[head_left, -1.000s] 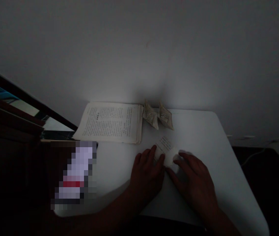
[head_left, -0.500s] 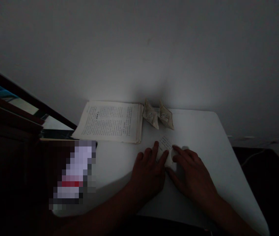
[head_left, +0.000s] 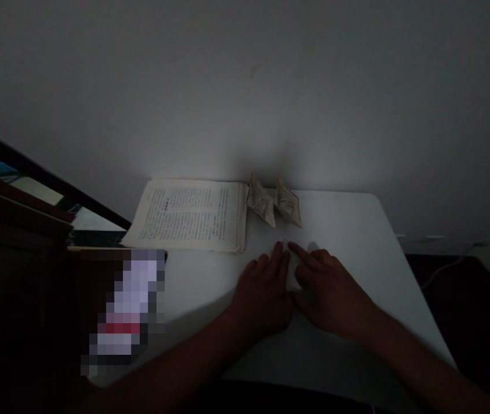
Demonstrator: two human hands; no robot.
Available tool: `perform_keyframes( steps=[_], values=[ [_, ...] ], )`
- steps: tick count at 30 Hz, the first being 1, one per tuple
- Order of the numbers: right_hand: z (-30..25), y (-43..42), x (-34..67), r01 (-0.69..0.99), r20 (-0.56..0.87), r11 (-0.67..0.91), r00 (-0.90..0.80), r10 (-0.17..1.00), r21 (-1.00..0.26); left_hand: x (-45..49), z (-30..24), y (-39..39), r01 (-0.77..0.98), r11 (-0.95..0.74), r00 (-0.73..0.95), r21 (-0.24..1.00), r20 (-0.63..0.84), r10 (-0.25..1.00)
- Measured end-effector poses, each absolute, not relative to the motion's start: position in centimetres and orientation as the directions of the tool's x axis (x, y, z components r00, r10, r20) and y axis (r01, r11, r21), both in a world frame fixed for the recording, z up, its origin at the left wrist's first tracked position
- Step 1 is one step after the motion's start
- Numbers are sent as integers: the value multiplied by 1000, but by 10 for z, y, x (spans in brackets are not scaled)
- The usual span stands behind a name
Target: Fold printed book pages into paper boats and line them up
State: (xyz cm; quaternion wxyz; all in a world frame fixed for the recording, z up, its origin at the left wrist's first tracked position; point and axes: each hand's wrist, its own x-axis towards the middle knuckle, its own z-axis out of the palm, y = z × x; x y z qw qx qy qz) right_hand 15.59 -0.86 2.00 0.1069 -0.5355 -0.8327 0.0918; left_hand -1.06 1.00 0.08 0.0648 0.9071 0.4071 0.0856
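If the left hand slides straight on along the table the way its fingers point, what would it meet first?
Probably the folded paper figure farther from the book, past a strip of bare table. The left hand points toward it across the small paper it presses; dim light leaves the line uncertain.

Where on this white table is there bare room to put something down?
The widest bare patch of the white table lies right of the two folded printed-paper shapes and the right hand. A smaller one sits between the open printed book and the left hand. The middle is crowded: both hands press a small paper sheet.
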Motion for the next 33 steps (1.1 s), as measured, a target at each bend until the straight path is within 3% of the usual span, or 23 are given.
perform_keyframes(
  steps=[12, 15, 22, 25, 33],
  values=[
    [27, 9, 157, 871, -64, 399, -433, 899, -285, 1, 6, 33, 766, -636, 638, 93, 15, 770],
    [27, 9, 161, 852, -59, 381, -428, 902, -359, -3, 8, 37, 747, -645, 650, 163, 28, 760],
    [19, -3, 183, 818, 13, 371, -407, 913, -439, -41, 19, 35, 584, -660, 675, 473, 168, 718],
    [13, -8, 185, 798, 74, 411, -424, 902, -441, -50, 20, 32, 469, -724, 771, 506, 165, 615],
    [2, -6, 183, 749, 173, 509, -485, 857, -423, -49, 10, 35, 413, -750, 807, 516, 174, 564]
  ],
)
